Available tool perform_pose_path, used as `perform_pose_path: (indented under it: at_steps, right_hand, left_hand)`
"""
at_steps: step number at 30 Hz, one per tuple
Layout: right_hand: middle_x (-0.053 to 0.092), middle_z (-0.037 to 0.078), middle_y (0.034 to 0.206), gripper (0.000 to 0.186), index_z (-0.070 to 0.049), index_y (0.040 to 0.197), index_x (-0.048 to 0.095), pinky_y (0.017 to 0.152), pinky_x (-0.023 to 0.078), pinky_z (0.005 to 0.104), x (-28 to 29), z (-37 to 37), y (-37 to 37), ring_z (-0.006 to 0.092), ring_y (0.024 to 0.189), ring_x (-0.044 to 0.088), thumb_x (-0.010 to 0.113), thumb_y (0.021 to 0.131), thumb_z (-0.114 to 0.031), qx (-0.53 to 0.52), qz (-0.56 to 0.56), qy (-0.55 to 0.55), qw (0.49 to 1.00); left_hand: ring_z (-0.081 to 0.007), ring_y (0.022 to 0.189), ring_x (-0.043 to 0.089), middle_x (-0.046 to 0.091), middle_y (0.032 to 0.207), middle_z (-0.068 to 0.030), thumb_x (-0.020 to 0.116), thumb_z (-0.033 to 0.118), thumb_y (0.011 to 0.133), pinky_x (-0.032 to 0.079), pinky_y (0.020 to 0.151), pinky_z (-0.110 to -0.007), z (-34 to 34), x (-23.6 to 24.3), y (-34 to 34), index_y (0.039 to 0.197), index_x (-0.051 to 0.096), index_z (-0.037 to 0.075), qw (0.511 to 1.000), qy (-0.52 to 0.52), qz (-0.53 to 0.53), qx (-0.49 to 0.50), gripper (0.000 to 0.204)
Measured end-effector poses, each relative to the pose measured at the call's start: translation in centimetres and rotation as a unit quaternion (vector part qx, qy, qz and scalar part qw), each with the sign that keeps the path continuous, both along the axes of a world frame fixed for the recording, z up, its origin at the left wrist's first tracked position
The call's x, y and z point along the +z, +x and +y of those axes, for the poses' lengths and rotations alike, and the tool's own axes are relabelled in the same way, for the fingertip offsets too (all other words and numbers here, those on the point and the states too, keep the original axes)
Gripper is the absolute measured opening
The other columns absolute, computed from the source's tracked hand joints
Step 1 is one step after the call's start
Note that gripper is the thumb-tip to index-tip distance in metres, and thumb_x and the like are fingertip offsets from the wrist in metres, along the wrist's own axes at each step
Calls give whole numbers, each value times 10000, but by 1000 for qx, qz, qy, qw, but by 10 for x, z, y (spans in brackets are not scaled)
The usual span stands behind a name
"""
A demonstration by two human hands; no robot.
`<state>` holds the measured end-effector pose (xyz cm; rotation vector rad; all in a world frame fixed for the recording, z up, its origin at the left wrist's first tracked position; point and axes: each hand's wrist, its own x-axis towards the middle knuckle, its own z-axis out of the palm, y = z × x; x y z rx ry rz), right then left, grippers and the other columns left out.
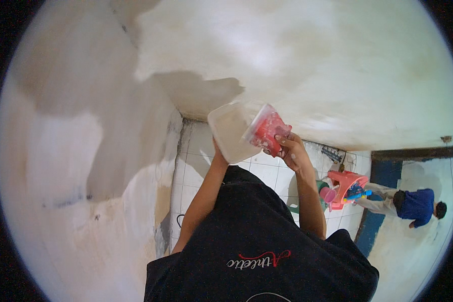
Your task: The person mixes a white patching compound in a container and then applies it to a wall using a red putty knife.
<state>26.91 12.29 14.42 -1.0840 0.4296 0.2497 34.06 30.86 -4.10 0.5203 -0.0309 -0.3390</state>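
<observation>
My left hand (219, 152) holds a shallow, off-white plastic tub (230, 132) from below and its left side; most of its fingers are hidden behind the tub. The tub is tilted, with a pale inside facing up. Gripped in my right hand (293, 152) is a red putty scraper (268, 130) with a wide, pale edge and white smears over its red body. Its broad edge is at the tub's right rim; whether the two touch I cannot tell. Both are in front of a patchy, cream-coloured wall (307, 65).
Another wall (121, 171) meets it at a corner on the left. White floor tiles (191, 171) lie below. At the right are a pinkish-red plastic stool (348, 180) bearing blue and yellow items, a pink cup (328, 194), and a person in a blue shirt (419, 206).
</observation>
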Motion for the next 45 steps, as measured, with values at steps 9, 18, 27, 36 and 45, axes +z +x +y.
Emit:
perform_pose_path:
  at_steps: [9, 18, 27, 36, 45]
  right_hand:
    - [569, 214, 1191, 249, 114, 1139, 477, 981, 536, 443, -144, -106, 89, 329, 1104, 596, 434, 924, -4, -169, -114, 168, 965]
    - [551, 274, 1187, 278, 187, 1151, 479, 967, 550, 422, -40, -136, 135, 361, 1095, 586, 387, 956, 11, -244, -35, 189, 951]
    - [624, 189, 1123, 273, 37, 1140, 540, 980, 521, 413, -105, -92, 65, 263, 1080, 604, 444, 890, -17, -253, -17, 109, 961]
    - [584, 266, 1061, 216, 163, 1036, 504, 1038, 509, 481, -144, -107, 142, 360, 1038, 607, 379, 938, 16, -294, -14, 136, 946]
    - [567, 250, 1193, 342, 136, 1198, 475, 1031, 502, 479, 12, -102, 76, 360, 1115, 584, 388, 904, -17, -292, -83, 101, 948]
  left_hand:
    - [-310, 1254, 508, 489, 1423, -96, 437, 572, 952, 413, 1054, -545, 60, -36, 23, 1449, 400, 145, 959, -263, 72, -84, 656]
    - [-309, 1294, 462, 458, 1450, -102, 460, 559, 950, 363, 1090, -542, 116, -75, 13, 1456, 389, 151, 945, -305, 120, -19, 655]
    - [-307, 1334, 417, 426, 1476, -108, 484, 546, 947, 313, 1125, -540, 171, -103, -11, 1464, 377, 157, 924, -350, 150, 34, 656]
    - [-341, 1345, 408, 424, 1480, -139, 473, 589, 926, 297, 1097, -620, 158, 6, -27, 1465, 384, 193, 973, -173, 145, 41, 675]
    - [-374, 1322, 411, 411, 1484, -148, 549, 502, 928, 275, 1119, -572, 160, -51, -31, 1445, 413, 137, 948, -244, 199, 54, 648]
